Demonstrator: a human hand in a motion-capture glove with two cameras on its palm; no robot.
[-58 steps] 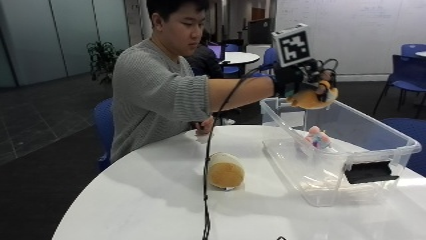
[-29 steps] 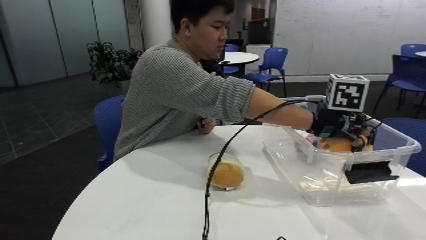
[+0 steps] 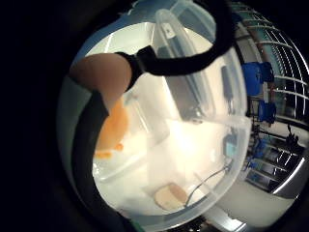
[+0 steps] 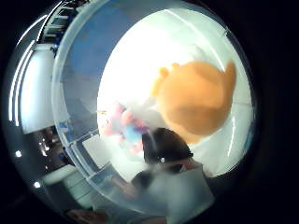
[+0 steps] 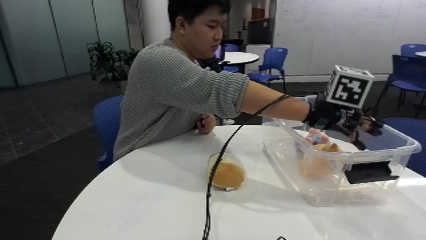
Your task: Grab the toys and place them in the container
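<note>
A clear plastic container point(image 5: 403, 145) stands on the white table's right side. An orange plush toy point(image 5: 318, 161) lies inside it against the near wall, beside a pink and blue toy point(image 5: 314, 136). My gloved right hand point(image 5: 343, 120) hovers just above the container's middle with fingers spread and holds nothing. In the thumb side palm view the orange plush point(image 4: 196, 100) and the pink toy point(image 4: 124, 123) rest on the container floor point(image 4: 135, 60). In the little finger side view the orange plush point(image 3: 113, 128) shows past a bare finger point(image 3: 101, 77). Another orange toy point(image 5: 227, 172) in a clear cup lies on the table, left of the container.
The person's bare left hand point(image 5: 205, 123) rests at the table's far edge. A black cable point(image 5: 216, 170) runs from the glove across the table beside the cup. Blue chairs point(image 5: 273, 62) and another table stand behind.
One second ago my hand held the orange plush high above the container. It came down into the container and let go; the plush now lies inside and the hand is just above it.
</note>
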